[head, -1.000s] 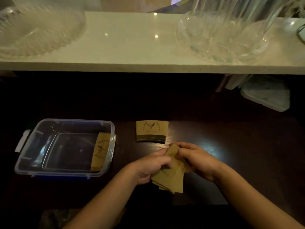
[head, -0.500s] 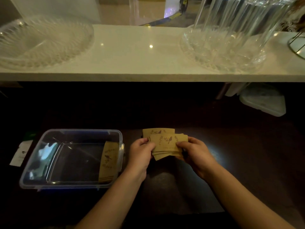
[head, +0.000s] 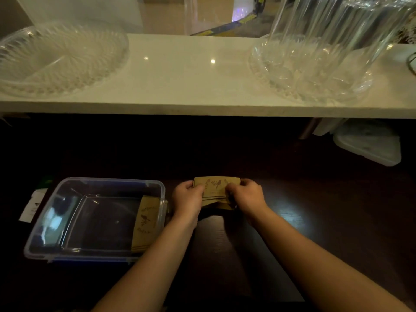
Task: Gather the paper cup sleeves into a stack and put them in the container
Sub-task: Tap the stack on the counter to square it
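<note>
Two glass platters sit on the white counter past my hands. Beside the clear container, my left hand and right hand pinch the paper sleeve stack from both ends on the dark table. Some sleeves stand inside the container.

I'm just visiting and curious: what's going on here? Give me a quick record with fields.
Surface: dark table
Left hand: grips the left end of the sleeve stack
Right hand: grips the stack's right end
Stack: brown, bird print on top, edges not fully aligned
Container: clear plastic, open, left of the hands
In container: sleeves against its right wall
Shelf: two clear glass dishes
Task stage: stack not yet in the container
</note>
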Demonstrator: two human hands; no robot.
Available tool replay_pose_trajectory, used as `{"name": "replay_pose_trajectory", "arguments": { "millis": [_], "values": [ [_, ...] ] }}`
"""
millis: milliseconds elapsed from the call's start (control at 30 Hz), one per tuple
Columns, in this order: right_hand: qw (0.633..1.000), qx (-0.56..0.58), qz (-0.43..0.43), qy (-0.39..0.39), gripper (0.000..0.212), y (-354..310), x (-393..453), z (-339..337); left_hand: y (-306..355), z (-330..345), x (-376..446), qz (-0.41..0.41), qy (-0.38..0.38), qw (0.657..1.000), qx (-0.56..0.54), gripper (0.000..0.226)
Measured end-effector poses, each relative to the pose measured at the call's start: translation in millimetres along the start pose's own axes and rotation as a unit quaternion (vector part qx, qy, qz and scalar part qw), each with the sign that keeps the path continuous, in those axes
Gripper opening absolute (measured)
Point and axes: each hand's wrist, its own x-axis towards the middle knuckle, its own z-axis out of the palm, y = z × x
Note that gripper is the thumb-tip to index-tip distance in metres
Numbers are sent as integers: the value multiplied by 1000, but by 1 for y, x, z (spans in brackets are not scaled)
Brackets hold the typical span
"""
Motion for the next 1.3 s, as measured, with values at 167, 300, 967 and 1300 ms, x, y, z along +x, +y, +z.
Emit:
{"name": "replay_pose_trajectory", "arguments": {
  "millis": [167, 300, 967, 1300],
  "values": [
    [995, 75, 31, -63, 43, 13, 6, -1, -3, -5, 4, -26, 5, 999, 28, 37],
    [987, 83, 27, -132, 13, 9, 15, -8, -2, -6, 7, -95, -58, 994, -3, 25],
    [979, -20, -72, -191, 70, 46, -13, -41, -21, -17, -27, 5, -153, 983, 97, 67],
    [936, -192, -289, -67, 84, 96, -58, -41, -74, -20, -62, 283, -177, 909, 249, 78]
  ]
}}
